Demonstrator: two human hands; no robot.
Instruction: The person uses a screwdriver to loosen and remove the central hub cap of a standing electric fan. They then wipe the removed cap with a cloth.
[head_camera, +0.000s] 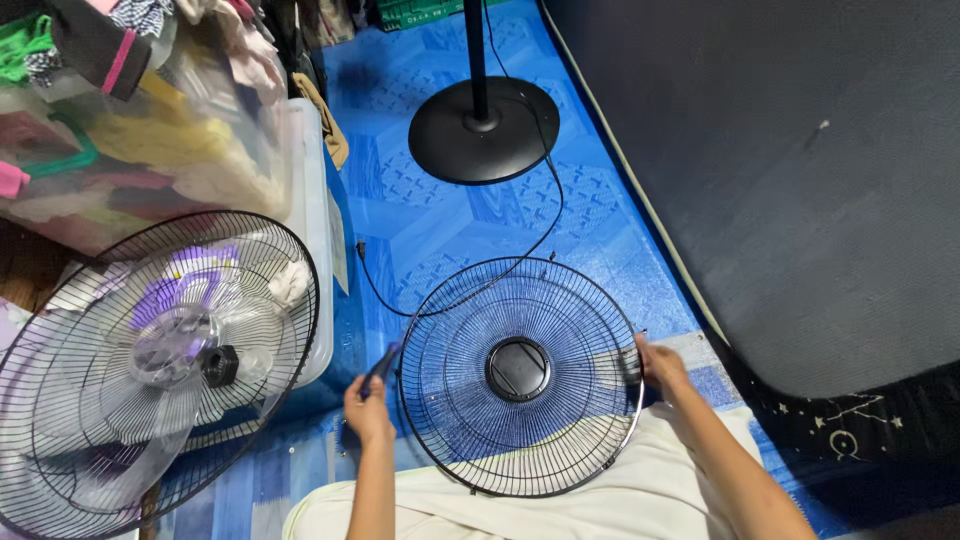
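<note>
Step in hand: I judged the work to be on the loose fan guard (520, 375), which lay flat across the person's lap, domed wires up, dark round hub in the middle.
Where the guard sat: between the two hands, over pale cloth on the knees, above the blue patterned floor (440, 215).
Left hand (368, 410): I saw it closed around a small dark tool (383, 362), perhaps a brush or a driver; I could not tell which. The tool's tip sat just beside the guard's left rim.
Left fingers: curled shut on the tool's handle, not touching the wires so far as I could see.
Right hand (660, 365): it pinched the guard's right rim, fingers folded over the outer ring and holding it steady.
Next move, as I judged it: the tool would need to meet the rim or wires while the right hand kept the guard from turning.
Nearby: the fan head (150, 370) with its clear blades and rear cage stood tilted at the left, well apart from the hands; the round black base (484, 130) and its cord (545, 225) lay beyond; a dark mattress (800, 180) filled the right.
</note>
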